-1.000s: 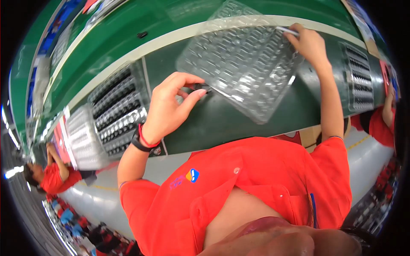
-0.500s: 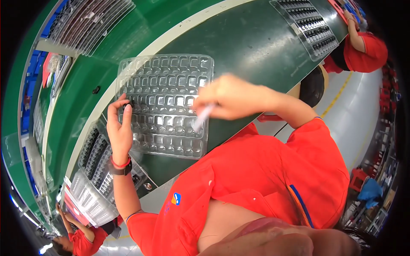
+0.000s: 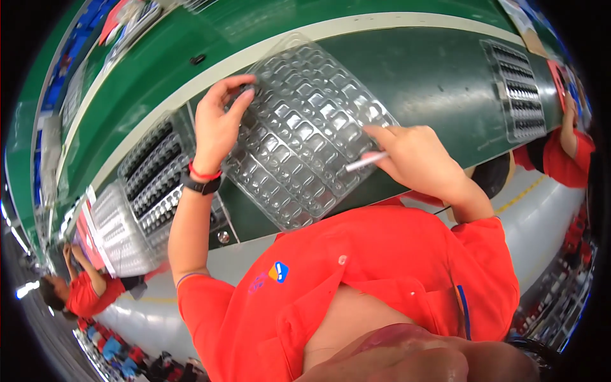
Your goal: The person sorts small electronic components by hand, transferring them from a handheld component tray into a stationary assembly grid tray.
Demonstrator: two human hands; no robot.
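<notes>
Dark green, the long surface (image 3: 439, 76) sweeps through this busy workroom, and on it, slantwise before a person in a red shirt, I see a large clear plastic tray with rows of moulded pockets (image 3: 305, 134). Everything else I place by that tray.

Nearest the person, at the tray's right edge, is the right hand (image 3: 417, 156). Its fingers are closed round a slim white stick (image 3: 367, 162) that points over the pockets, while the forefinger reaches to the rim. At the tray's far left edge is the left hand (image 3: 218, 118), wearing a black wristband (image 3: 202, 186); thumb and forefinger are nearly together and seem to pinch a small dark piece (image 3: 249, 88), though I can't tell whether they touch the plastic.

A second ago the right hand was up at the tray's far right corner and the left hand stood off to its left with the piece; now the two flank the tray on opposite edges. To my eye that leaves it steadied, with piece and stick both close to the pockets.

Left of the tray lies a clear tray filled with black parts (image 3: 156, 172); well to its right, another filled tray (image 3: 522, 92). Beyond its far corner run a cream strip (image 3: 356, 24) and a loose black part (image 3: 198, 59). Farther off on either side sit red-shirted co-workers.
</notes>
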